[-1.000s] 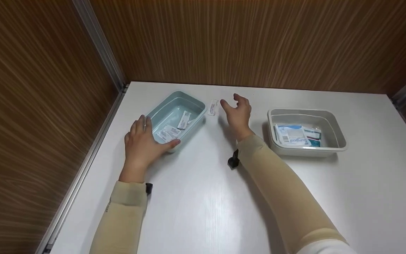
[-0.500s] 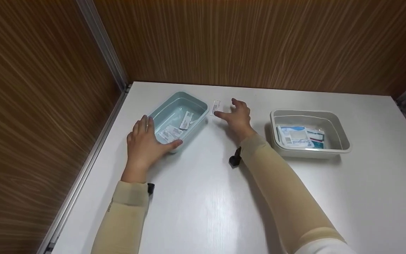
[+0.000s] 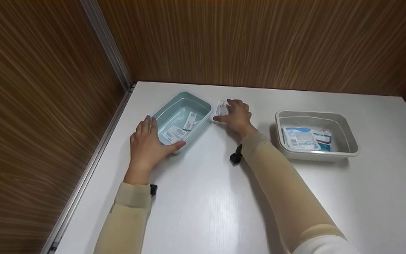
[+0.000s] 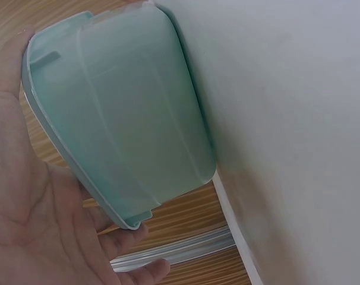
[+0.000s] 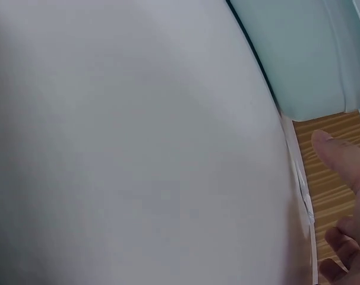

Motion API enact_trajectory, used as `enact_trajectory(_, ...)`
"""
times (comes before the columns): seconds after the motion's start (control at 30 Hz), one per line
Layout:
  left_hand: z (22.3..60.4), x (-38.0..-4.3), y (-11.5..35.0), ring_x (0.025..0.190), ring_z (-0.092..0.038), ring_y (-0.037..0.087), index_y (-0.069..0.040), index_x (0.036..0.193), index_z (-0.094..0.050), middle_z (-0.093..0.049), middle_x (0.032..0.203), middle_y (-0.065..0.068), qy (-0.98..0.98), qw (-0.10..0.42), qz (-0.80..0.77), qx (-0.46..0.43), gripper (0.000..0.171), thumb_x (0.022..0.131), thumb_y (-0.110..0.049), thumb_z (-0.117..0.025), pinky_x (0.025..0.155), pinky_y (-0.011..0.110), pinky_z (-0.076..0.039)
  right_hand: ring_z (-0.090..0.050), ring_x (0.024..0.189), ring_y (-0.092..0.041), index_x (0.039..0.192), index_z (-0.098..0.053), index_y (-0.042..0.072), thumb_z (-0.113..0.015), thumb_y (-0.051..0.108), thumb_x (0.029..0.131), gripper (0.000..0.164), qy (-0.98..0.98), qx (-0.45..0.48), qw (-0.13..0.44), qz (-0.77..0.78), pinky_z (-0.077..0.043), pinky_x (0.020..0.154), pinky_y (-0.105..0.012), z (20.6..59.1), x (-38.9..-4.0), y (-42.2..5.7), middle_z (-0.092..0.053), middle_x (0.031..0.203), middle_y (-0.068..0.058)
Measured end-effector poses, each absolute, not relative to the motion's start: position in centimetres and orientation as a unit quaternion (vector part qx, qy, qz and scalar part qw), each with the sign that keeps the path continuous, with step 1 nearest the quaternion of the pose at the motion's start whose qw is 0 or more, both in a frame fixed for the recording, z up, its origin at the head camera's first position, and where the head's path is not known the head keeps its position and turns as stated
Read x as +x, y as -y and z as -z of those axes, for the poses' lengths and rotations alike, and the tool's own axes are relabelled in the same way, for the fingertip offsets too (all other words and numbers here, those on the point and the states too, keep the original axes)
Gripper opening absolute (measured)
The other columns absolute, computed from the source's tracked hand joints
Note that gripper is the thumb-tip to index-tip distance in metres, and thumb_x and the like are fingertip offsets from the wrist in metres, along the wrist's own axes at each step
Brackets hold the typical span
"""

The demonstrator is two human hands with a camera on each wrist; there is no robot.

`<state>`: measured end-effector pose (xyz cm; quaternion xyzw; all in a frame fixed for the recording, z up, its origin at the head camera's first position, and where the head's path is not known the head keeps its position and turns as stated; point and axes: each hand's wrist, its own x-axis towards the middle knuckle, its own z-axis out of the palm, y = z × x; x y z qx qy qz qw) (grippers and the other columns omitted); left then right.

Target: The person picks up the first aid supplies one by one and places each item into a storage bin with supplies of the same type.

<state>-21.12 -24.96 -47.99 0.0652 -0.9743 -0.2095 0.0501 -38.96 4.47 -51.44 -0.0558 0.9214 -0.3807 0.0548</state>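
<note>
My left hand (image 3: 146,144) holds the near end of a light blue-green plastic bin (image 3: 192,102), thumb along one side and fingers along the other. In the left wrist view its palm lies against the bin's rim (image 4: 61,151). Inside the bin are small white printed packets, one at the right (image 3: 190,121) and others nearer the hand (image 3: 174,134). Another white printed packet (image 3: 219,107) lies on the table beyond the bin's right corner. My right hand (image 3: 238,116) is around it, thumb and fingers spread apart. In the right wrist view the packet (image 5: 306,205) shows as a thin clear edge.
A beige-grey bin (image 3: 338,130) stands to the right, holding a white-and-blue "Surgical" pack (image 3: 300,138) and a teal-and-white pack (image 3: 323,137). Wood-grain panels (image 3: 241,42) rise behind and to the left of the white table (image 3: 203,197).
My right hand has come down and to the left, bringing its thumb to the near end of the loose packet. The left hand stays on the bin; the view has shifted slightly.
</note>
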Motion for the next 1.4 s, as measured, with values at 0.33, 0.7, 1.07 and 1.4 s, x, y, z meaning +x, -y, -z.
enact_trajectory(0.33,47.4,-20.2,24.8,0.174,-0.02,0.046,0.002,0.178,-0.022,-0.019,0.188,0.024,0.973,0.046,0.217,0.062,0.147,0.079,-0.091,-0.078,0.136,0.073,-0.024,-0.029,0.17,-0.044,0.176,-0.04,0.011,-0.093,0.053,0.089,0.11,-0.944,-0.067,0.084,0.312,-0.025,0.137,-0.066,50.9,-39.6,-4.3,-0.039,0.182,-0.017)
enact_trajectory(0.7,47.3,-19.7,24.8,0.174,-0.022,0.046,0.002,0.178,-0.023,-0.019,0.188,0.024,0.976,0.045,0.206,0.058,0.147,0.08,-0.092,-0.077,0.135,0.072,-0.026,-0.018,0.173,-0.038,0.179,-0.034,0.014,-0.092,0.051,0.09,0.112,-0.94,-0.067,0.13,0.308,-0.023,0.137,-0.057,50.8,-39.7,-4.4,-0.027,0.189,-0.003)
enact_trajectory(1.07,47.4,-20.2,24.4,0.175,-0.021,0.046,0.002,0.179,-0.022,-0.018,0.189,0.024,0.975,0.041,0.21,0.053,0.147,0.08,-0.092,-0.077,0.136,0.072,-0.025,-0.025,0.17,-0.04,0.164,-0.058,0.01,-0.09,0.049,0.091,0.089,-0.944,-0.063,0.096,0.31,-0.022,0.136,-0.061,51.3,-39.2,-4.9,-0.039,0.184,-0.007)
enact_trajectory(1.4,47.4,-20.6,24.4,0.173,-0.022,0.046,0.003,0.178,-0.022,-0.019,0.187,0.025,0.975,0.044,0.21,0.052,0.146,0.081,-0.091,-0.077,0.135,0.073,-0.025,-0.04,0.156,-0.038,0.161,-0.059,0.006,-0.092,0.041,0.088,0.087,-0.934,-0.069,0.074,0.343,-0.026,0.133,-0.056,51.4,-37.9,-5.3,-0.058,0.165,-0.014)
